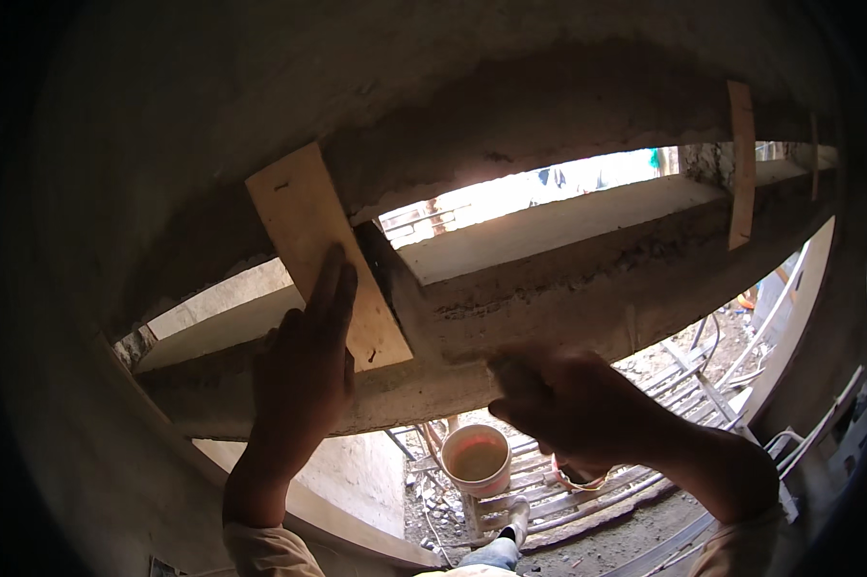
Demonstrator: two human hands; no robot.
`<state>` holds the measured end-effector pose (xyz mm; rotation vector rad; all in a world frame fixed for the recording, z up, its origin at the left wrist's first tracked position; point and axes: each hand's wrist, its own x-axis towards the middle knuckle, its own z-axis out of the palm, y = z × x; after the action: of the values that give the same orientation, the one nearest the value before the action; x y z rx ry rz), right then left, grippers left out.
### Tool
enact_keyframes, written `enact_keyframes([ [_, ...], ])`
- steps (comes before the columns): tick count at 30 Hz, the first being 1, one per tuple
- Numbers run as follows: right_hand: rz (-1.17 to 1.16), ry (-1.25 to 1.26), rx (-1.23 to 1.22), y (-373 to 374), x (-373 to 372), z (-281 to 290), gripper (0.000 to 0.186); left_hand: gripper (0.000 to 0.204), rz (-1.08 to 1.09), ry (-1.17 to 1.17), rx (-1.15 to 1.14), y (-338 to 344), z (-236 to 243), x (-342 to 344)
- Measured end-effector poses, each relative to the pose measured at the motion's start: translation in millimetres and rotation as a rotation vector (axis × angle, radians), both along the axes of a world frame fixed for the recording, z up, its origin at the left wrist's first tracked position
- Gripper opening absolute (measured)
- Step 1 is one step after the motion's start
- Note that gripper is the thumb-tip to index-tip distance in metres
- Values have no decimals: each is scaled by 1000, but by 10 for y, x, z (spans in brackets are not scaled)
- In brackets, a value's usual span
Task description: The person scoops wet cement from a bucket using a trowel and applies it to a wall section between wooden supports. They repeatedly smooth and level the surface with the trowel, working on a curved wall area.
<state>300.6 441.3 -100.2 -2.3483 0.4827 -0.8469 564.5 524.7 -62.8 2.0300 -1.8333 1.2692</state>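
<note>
My left hand [309,356] presses on a flat wooden board [313,216], its first fingers stretched out along the surface. The board lies slanted across an opening between two rough cement bands, with a bent nail near each end. My right hand [587,399] is closed around a dark greyish thing [520,377], mostly hidden by the fingers and shadow, so its kind cannot be made out. It is held close to the lower cement band [549,332], to the right of the board. Damp-looking, smoothed cement shows between the two hands.
Farther right, a narrow wooden strip [742,168] spans the same opening. Below stand a bucket of murky liquid [476,462] and a second container [578,473], partly behind my right arm, on a slatted platform [539,514]. My foot [518,519] is beside them. Metal bars [703,380] lean at right.
</note>
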Motion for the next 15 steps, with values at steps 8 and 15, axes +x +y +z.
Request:
enact_keyframes([
  [8,82,-42,-63,359,85,200,32,88,-36,-86,24,-37,-15,106],
  [15,148,-11,-274,196,-247,173,29,87,-21,-88,25,-77,-9,31],
])
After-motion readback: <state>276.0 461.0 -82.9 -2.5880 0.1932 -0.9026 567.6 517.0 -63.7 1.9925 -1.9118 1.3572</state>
